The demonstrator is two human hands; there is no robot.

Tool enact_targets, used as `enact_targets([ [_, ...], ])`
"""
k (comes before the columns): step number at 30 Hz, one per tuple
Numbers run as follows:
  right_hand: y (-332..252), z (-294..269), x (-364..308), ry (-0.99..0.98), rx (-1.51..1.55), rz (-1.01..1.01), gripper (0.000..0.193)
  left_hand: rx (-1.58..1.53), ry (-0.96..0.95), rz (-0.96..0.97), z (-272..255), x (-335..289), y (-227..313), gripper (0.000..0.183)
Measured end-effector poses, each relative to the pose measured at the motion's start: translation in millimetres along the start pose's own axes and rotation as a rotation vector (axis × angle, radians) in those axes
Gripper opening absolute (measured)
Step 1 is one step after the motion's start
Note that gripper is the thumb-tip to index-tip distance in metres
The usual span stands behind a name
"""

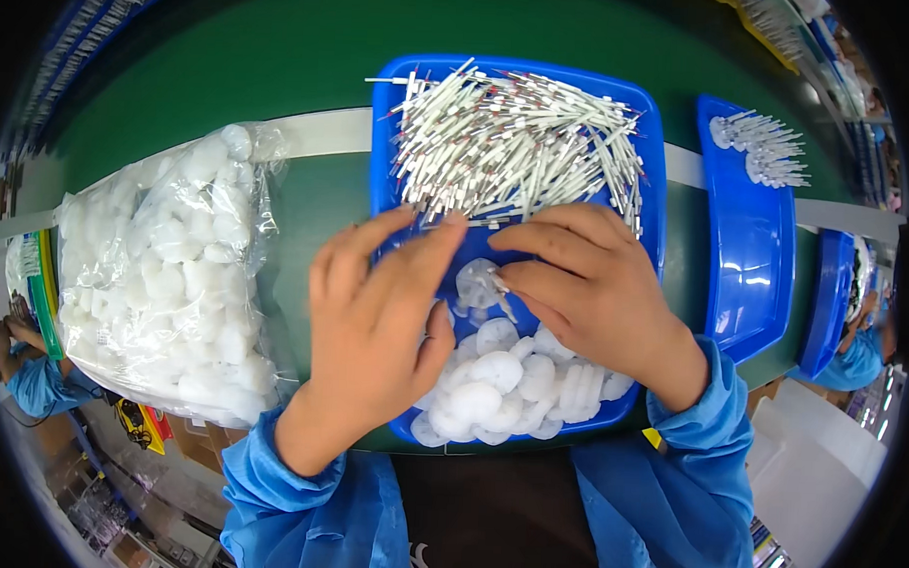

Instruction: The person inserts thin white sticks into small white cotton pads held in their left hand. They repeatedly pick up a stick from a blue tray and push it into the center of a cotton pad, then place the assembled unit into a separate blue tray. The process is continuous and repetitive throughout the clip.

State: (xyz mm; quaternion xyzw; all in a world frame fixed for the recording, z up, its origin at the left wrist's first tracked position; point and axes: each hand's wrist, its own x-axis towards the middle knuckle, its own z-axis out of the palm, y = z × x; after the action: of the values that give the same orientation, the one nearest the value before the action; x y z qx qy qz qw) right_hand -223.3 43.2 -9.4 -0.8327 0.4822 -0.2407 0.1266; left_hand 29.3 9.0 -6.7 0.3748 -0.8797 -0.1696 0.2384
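We find the right hand pinching a disc, seemingly light, pliant, best rim-held; left hand alongside, spread.

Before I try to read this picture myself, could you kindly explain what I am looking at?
There is no machine here: a person in blue sleeves works with two bare hands. The view comes from a wide fisheye camera on their head, looking down, so straight edges bend and picture-left is their left.

On the green table before them sits a blue tray, with a heap of thin sticks at its far end and whitish round pieces at its near end. A clear bag of white pieces lies to the left; a second blue tray is to the right.

The right hand pinches a translucent piece. The left hand, blurred, has its thumb apart from its fingers.
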Motion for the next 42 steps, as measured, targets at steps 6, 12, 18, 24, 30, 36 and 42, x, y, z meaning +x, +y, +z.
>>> enact_targets([
  [6, -4.7, -6.8, 3.5, -0.001, -0.012, 0.027, 0.022, 0.005, -0.044, -0.006, 8.9, 1.6, 4.6, 0.035],
  [12, -7.2, -3.9, 5.1, 0.005, 0.07, 0.052, 0.022, 0.023, -0.052, 0.002, 9.8, 4.6, 0.1, 0.017],
  [18, -7.9, 1.9, 4.1, 0.011, -0.006, 0.009, 0.016, 0.039, -0.068, 0.024, 9.9, 6.3, -0.3, 0.013],
  [24, -13.2, 1.1, 5.7, -0.044, -0.051, 0.054, 0.016, 0.039, -0.04, 0.018, 11.0, 6.6, -0.7, 0.015],
  [30, -10.5, -18.7, -11.8, 0.01, 0.116, 0.19, 0.022, 0.033, 0.025, -0.043, 9.9, -3.0, 3.2, 0.018],
  [36, -15.6, -4.5, -2.6, 0.045, -0.021, 0.179, 0.018, -0.035, -0.023, -0.004, 2.7, -9.5, 12.3, 0.02],
  [42, -11.0, -3.4, 2.0, 0.011, -0.023, 0.14, 0.019, -0.06, -0.029, -0.015, -2.7, -5.3, 5.0, 0.015],
])
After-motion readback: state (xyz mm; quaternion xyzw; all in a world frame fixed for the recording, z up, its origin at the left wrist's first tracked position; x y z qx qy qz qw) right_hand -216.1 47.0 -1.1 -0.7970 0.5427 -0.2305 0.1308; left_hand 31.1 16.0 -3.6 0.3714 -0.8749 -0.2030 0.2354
